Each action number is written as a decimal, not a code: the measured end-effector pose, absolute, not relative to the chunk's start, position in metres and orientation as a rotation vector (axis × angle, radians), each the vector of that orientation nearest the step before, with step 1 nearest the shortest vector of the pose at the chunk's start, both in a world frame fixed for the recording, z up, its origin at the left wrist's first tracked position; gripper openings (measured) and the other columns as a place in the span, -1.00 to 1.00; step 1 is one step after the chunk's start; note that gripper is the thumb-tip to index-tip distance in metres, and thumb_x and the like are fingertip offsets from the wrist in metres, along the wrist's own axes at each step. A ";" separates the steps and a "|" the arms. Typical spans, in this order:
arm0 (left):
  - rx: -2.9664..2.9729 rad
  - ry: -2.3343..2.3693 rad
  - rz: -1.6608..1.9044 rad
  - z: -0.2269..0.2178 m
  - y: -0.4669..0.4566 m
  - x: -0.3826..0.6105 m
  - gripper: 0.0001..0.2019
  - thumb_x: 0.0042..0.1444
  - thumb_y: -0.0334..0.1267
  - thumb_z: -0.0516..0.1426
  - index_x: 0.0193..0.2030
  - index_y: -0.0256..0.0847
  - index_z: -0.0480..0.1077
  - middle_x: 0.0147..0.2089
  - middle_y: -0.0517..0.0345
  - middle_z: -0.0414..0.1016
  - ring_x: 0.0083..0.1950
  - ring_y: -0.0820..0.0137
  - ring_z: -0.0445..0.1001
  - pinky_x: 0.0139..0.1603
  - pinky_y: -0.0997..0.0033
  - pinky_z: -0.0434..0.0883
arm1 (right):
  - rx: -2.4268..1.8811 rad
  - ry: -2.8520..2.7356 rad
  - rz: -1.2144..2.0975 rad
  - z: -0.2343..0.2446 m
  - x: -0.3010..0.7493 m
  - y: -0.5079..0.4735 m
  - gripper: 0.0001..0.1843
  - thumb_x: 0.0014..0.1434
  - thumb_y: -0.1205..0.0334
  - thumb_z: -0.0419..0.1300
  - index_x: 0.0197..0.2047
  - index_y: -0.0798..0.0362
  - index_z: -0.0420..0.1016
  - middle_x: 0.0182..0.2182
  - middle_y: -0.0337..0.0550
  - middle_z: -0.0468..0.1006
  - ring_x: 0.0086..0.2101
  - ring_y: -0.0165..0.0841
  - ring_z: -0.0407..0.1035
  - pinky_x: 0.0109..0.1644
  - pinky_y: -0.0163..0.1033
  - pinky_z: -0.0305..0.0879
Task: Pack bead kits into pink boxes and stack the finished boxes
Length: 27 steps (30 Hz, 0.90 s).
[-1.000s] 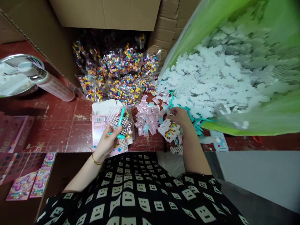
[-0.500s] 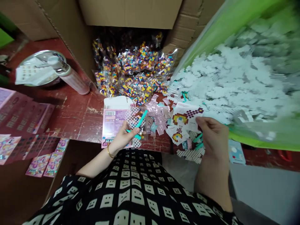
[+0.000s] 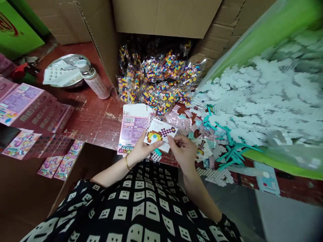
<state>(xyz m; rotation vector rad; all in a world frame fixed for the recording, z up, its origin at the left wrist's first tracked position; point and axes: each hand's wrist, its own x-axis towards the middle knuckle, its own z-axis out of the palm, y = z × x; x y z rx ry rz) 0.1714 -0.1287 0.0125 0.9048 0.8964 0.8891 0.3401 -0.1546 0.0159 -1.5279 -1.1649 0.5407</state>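
Note:
My left hand (image 3: 141,149) is closed on white grid pieces (image 3: 156,156), a teal stick (image 3: 157,152) and the left side of a printed pattern card (image 3: 164,130). This card covers most of what lies beneath it. With thumb and fingers, my right hand (image 3: 183,151) pinches the card's lower right edge. Behind my left hand, a pink and purple box (image 3: 128,131) lies with its white flap raised. More pattern cards (image 3: 205,150) rest on the table to the right of my right hand, near loose white grids (image 3: 219,175) and teal sticks (image 3: 233,153).
Bags of coloured beads (image 3: 161,95) fill a cardboard box (image 3: 164,16) at the back. Small pink packets (image 3: 180,119) lie before them. A large bag of white grids (image 3: 267,90) stands right. Leftward are a bottle (image 3: 97,84), a metal bowl (image 3: 73,82) and stacked pink boxes (image 3: 37,109).
My right hand has brought a pattern card leftward from the pile to my left hand, which now also grips it over the grids. The camera view has shifted left.

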 end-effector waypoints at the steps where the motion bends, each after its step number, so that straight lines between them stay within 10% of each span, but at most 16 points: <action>1: 0.902 0.932 0.886 0.013 -0.129 0.171 -0.44 -0.06 -0.02 0.39 0.00 -0.19 0.30 -0.07 0.04 0.60 -0.15 0.34 0.60 -0.11 0.33 0.55 | -1.514 -1.153 0.590 0.016 0.342 -0.152 -0.72 0.03 0.10 0.36 -0.51 0.02 0.37 -0.62 -0.37 0.33 -0.58 -0.48 0.21 -0.48 -0.33 0.17; 7: 1.041 0.929 0.922 0.013 -0.121 0.165 -0.39 0.00 -0.01 0.34 0.13 -0.19 0.29 0.02 -0.04 0.55 -0.03 0.24 0.58 0.03 0.20 0.53 | -1.193 -1.037 1.418 0.015 0.338 -0.122 -0.27 -0.25 0.07 0.55 0.02 -0.10 0.43 -0.05 -0.13 0.58 -0.06 -0.20 0.47 0.00 -0.03 0.47; 15: 1.672 1.369 1.220 0.003 -0.076 0.110 -0.19 0.09 0.18 0.23 0.33 -0.19 0.04 0.31 -0.24 0.13 0.36 0.04 0.17 0.36 -0.07 0.20 | -0.920 -0.945 1.399 0.014 0.295 -0.009 -0.27 -0.26 0.09 0.55 0.00 -0.04 0.42 -0.10 -0.10 0.63 0.04 -0.11 0.47 0.13 0.05 0.46; 27: 1.624 1.668 1.006 -0.052 -0.083 0.083 -0.12 -0.11 0.12 0.38 0.27 -0.25 0.19 0.18 -0.18 0.19 0.29 0.01 0.18 0.33 -0.08 0.19 | -1.287 -1.139 1.663 -0.030 0.282 0.040 -0.31 -0.36 0.41 0.53 -0.14 0.03 0.35 -0.30 -0.20 0.61 -0.26 -0.27 0.54 -0.14 -0.07 0.55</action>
